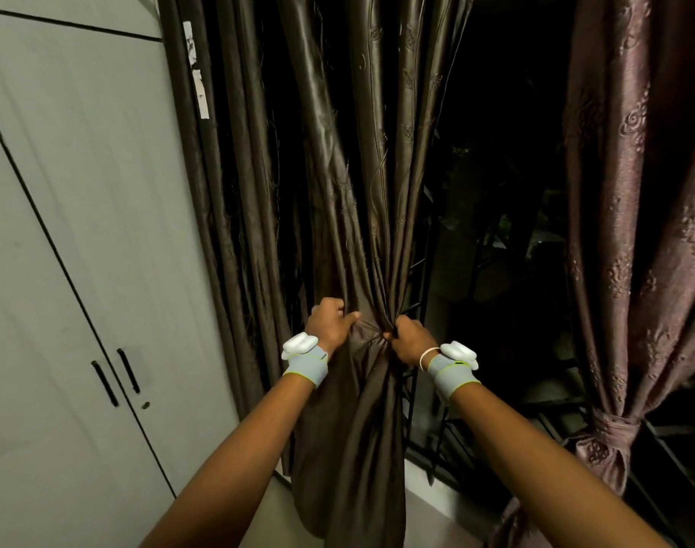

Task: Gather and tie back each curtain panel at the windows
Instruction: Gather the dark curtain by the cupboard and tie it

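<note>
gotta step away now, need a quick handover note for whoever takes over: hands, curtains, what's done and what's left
Left hand: grips the gathered brown curtain on its left side.
Right hand: grips the same bunch on its right side, level with the left hand.
Brown curtain: pulled into a bunch at the hands, not yet tied; no tie is visible on it.
Pink curtain, at right: already gathered and knotted low down.
Left to do: keep hold of the bunch and tie the brown curtain back.
</note>
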{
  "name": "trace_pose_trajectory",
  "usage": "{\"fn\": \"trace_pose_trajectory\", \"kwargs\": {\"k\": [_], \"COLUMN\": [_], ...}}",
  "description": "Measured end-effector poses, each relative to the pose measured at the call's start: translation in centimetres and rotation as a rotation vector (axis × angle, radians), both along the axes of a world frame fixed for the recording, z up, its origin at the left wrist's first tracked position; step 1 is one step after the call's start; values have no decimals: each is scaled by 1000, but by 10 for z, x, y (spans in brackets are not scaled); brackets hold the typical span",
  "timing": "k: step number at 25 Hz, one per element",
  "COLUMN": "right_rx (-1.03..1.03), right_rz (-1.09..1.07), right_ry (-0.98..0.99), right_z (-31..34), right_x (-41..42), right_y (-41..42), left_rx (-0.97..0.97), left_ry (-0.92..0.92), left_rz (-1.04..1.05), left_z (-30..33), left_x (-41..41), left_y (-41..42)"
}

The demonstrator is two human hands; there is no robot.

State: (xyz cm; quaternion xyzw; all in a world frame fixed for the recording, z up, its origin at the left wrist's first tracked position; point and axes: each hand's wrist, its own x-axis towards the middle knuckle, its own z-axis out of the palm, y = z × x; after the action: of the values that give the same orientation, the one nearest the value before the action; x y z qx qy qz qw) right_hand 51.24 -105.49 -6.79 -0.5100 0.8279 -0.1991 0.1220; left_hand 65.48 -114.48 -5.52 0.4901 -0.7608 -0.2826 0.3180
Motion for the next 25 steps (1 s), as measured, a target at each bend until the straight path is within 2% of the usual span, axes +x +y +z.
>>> {"fn": "trace_pose_trajectory", "kwargs": {"k": [3, 5, 9, 13, 18, 20, 22, 23, 25], "right_rx": [9, -6, -42, -48, -72, -63, -51, -55, -74], "right_rz": [-5, -11, 90, 136, 40, 14, 13, 21, 44], "right_ry": [172, 209, 76, 2, -29, -54, -66, -84, -147], "right_z": [3, 4, 6, 8, 1, 0, -1, -1, -1], "right_x": [7, 16, 34, 29, 14, 11, 8, 7, 3], "right_y": [-1, -5, -14, -10, -8, -8, -7, -6, -5], "left_rx": [-160, -278, -379, -203, 0, 33, 48, 50, 101], "left_ry": [-256, -373, -498, -432, -204, -124, -3, 19, 37], "left_rz": [37, 7, -58, -132, -364, -315, -152, -61, -22], "left_z": [7, 4, 7, 9, 14, 14, 14, 14, 8], "left_x": [2, -2, -7, -4, -3, -5, -5, -6, -9], "left_y": [24, 37, 47, 38, 18, 14, 11, 8, -3]}}
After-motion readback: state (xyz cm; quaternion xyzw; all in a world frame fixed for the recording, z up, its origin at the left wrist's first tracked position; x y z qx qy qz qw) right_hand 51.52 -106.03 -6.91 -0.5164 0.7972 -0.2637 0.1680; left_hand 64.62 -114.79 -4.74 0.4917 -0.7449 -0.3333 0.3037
